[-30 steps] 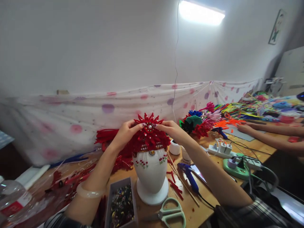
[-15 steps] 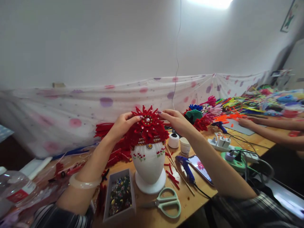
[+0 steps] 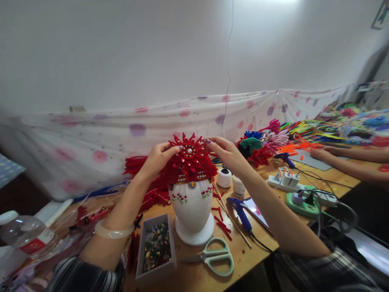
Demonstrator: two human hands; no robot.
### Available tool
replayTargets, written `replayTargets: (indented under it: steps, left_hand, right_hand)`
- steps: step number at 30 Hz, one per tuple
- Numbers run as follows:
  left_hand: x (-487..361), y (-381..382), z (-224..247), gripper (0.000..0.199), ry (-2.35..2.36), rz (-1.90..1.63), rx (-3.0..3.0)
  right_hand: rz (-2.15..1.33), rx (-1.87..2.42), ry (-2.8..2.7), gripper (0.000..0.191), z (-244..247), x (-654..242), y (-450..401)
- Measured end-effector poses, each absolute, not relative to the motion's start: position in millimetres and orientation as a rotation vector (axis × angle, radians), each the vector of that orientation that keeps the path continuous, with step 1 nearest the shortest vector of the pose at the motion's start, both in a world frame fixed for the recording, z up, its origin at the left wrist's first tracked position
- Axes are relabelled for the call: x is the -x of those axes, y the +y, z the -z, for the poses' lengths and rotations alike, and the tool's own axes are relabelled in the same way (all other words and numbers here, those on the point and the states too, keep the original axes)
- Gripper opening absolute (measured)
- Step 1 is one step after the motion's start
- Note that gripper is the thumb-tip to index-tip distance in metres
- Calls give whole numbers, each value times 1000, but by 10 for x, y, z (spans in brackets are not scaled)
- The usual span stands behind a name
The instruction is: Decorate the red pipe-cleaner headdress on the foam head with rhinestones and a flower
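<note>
A red headdress, trimmed with beads and hanging pearl strings, sits on a white mannequin head. A large red fuzzy flower with a pearl centre stands at its front. My left hand grips the flower's left petals, its thumb in front and its fingers mostly out of sight behind. On the other side, my right hand holds the right petals with its fingertips; part of that grip is hidden. Below lie green-handled scissors and a grey box of coloured gems.
A blue glue gun, a phone and a wooden stick lie right of the head. Further right are a power strip and another person's hands over orange pieces. A plastic bottle stands left.
The view has shifted slightly, so the table items sit a little further right. Both hands stay at the flower, the right one almost unmoved.
</note>
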State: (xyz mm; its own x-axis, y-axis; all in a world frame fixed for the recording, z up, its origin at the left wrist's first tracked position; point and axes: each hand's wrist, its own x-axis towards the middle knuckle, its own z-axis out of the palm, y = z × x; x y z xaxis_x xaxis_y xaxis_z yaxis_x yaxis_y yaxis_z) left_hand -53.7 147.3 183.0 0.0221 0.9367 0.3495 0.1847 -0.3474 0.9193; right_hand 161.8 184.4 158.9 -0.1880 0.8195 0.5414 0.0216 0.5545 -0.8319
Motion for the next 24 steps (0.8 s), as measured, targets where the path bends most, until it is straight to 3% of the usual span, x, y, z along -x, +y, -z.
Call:
replayTargets:
  steps: [15, 17, 21, 24]
  left_hand:
    - [571, 1485, -1806, 32, 1190, -1376, -1628]
    - [573, 1480, -1815, 31, 1190, -1364, -1641]
    - [581, 1477, -1826, 30, 1169, -1352, -1650]
    - [577, 1482, -1814, 29, 1141, -1388, -1630]
  right_hand:
    - [-1011, 488, -1213, 43, -1622, -1898, 1767]
    - [-1139, 369, -1224, 61, -1675, -2099, 1716]
    - [-1538, 509, -1760, 121, -1702, -2435, 1615]
    - [-1570, 726, -1973, 130, -1755, -2498, 1605]
